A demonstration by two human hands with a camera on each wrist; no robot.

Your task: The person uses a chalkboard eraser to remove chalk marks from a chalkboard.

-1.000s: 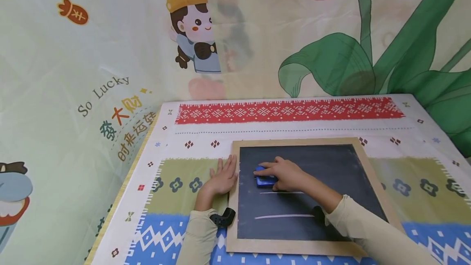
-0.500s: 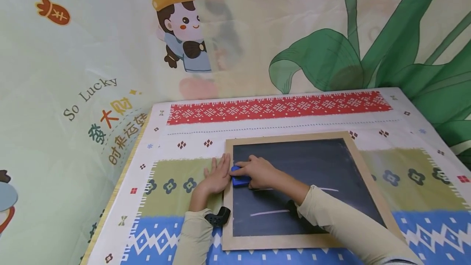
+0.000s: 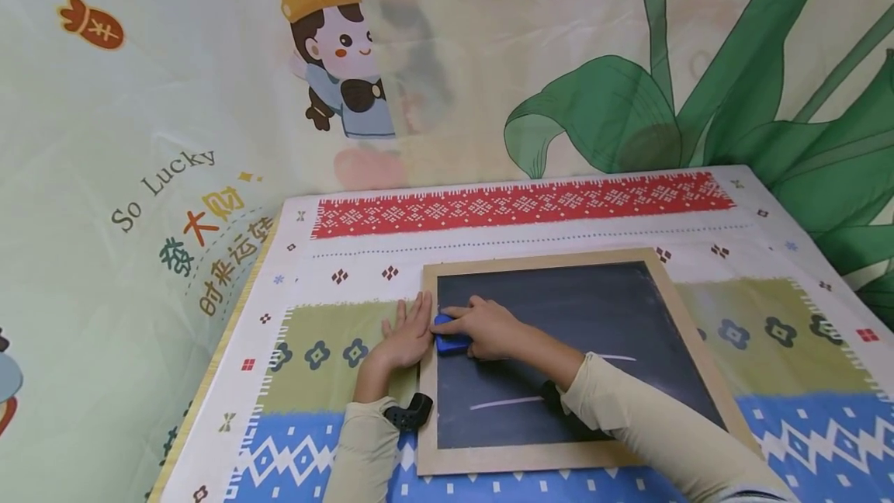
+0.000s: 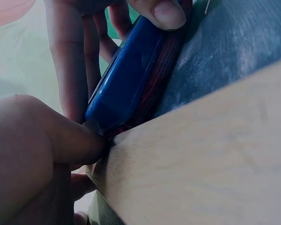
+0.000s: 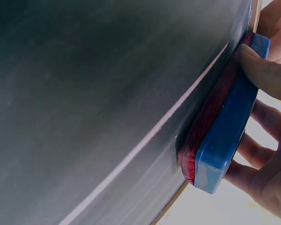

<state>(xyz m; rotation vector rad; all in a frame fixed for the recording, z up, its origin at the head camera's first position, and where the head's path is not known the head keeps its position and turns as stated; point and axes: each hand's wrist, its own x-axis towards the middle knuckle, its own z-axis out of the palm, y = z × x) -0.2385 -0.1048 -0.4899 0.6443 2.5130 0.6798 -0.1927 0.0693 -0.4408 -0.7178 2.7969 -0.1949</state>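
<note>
The right hand (image 3: 490, 328) has the eraser (image 3: 451, 342) in its grip, thumb on one long side and fingers on the other. The eraser, a blue block with a layer of red felt (image 5: 210, 116), lies felt down on the board (image 3: 548, 309), at the board's left edge and nearer its far left corner than its near left one. One end of it meets the wooden frame (image 3: 531, 456). The left hand (image 3: 403, 338) lies along that same edge, touching the frame just beside the eraser; its grip is loose and wide, with straight fingers pointing toward the table's far edge. The left wrist view is dim and close, so whether a left fingertip also touches the eraser is hard to say. Two chalk lines (image 3: 504, 404) cross the board below the eraser, toward its near edge, both partly hidden by the right arm. The board rests flat on the table (image 3: 195, 410), well apart from its left and far edges, over a patterned cloth (image 3: 482, 247) with a red band along the far edge. Both arms wear pale sleeves (image 3: 621, 394). Behind the table's far edge hangs a printed backdrop (image 3: 454, 154).
</note>
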